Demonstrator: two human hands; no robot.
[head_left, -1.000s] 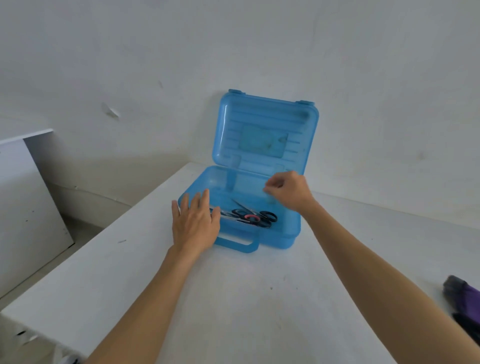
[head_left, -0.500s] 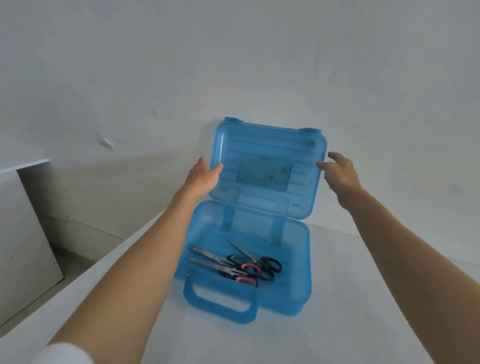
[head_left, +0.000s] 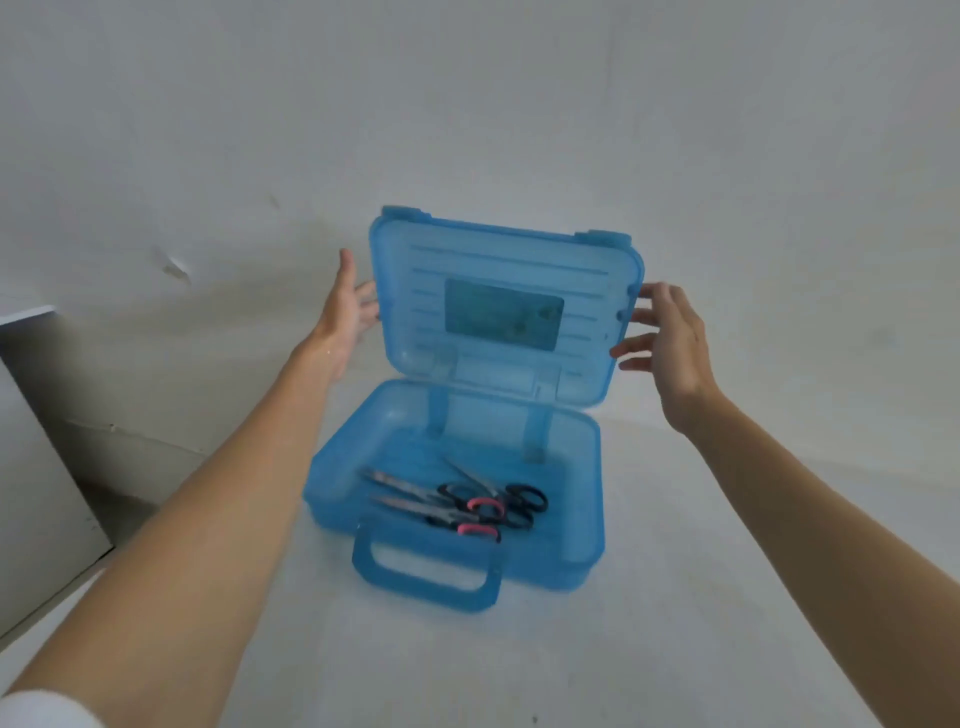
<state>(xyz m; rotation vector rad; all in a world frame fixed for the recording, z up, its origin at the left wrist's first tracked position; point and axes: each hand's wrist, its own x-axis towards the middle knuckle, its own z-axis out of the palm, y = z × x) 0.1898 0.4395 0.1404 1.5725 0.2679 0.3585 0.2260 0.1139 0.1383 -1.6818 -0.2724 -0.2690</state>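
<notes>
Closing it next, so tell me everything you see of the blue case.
The case is translucent blue plastic, standing open on the white table. Its ribbed lid, with a dark label and two clasps on top, stands near upright on two hinge straps. A loop grip juts from the front wall. Scissors lie in the base. The left hand and right hand flank the lid's side edges, fingers open, about touching.
</notes>
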